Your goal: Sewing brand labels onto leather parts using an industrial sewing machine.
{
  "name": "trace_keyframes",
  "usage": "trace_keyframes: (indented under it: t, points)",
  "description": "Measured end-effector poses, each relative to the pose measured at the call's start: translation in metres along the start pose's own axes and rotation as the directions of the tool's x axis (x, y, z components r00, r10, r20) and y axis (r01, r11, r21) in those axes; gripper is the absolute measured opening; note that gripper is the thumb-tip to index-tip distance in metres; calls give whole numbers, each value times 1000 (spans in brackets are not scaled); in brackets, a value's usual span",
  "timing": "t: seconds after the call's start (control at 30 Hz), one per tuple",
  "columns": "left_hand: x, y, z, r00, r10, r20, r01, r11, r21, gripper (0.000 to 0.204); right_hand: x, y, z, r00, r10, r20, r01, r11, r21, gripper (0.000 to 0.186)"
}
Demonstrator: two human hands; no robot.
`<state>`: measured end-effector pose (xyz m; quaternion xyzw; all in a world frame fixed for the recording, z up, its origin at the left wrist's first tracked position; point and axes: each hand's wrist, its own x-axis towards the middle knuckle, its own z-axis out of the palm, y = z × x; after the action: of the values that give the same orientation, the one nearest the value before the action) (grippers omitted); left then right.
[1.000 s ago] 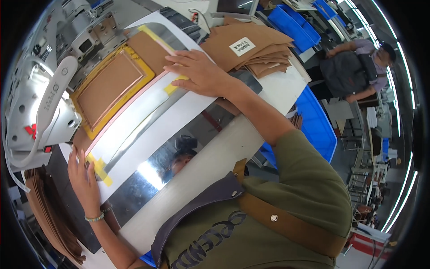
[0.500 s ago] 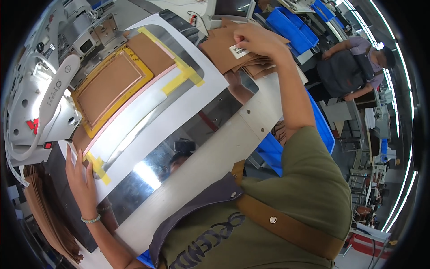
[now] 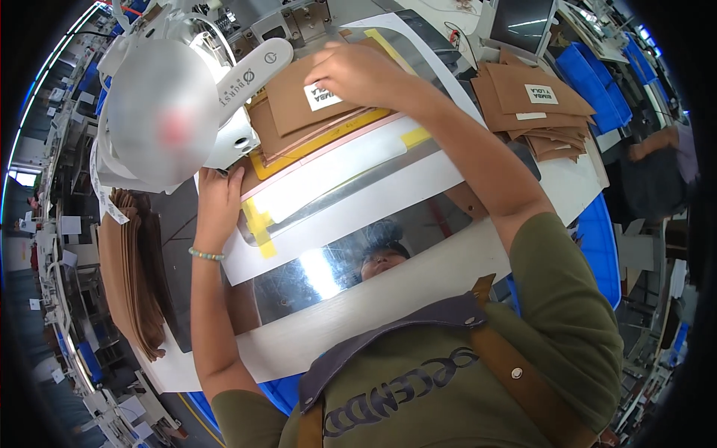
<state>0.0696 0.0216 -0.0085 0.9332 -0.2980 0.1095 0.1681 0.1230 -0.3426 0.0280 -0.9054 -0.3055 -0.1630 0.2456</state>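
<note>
My right hand [image 3: 352, 73] is closed on a brown piece with a white label [image 3: 292, 106], holding it above the yellow frame [image 3: 367, 117] on the sheet template. My left hand [image 3: 218, 200] rests open at the template's left edge, partly hidden under the white machine head [image 3: 164, 104]. Yellow tape [image 3: 261, 228] marks the template corners beside a white sheet [image 3: 317, 227]. Below lies a shiny metal plate [image 3: 321, 278].
A stack of labelled brown pieces [image 3: 534, 82] lies at back right near a monitor [image 3: 515, 22]. Another brown stack [image 3: 128, 276] stands at left. Blue bins [image 3: 594, 82] line the right side, and a person [image 3: 657, 179] is beyond them.
My right hand left the template for the right-hand stack, then came back over the frame with a labelled piece. My head view has swung, putting the scene further right in the picture.
</note>
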Motion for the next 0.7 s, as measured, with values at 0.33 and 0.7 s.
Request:
trace_keyframes:
  t: [0.33,0.7]
  points:
    - [33,-2,29,997,6,71,13,964,-265,40,1,-1,55,963,-253,-94,213,926,-312,22]
    - [39,0,18,994,46,101,-23,974,-224,39,-5,-11,75,972,-233,-34,231,972,-48,22]
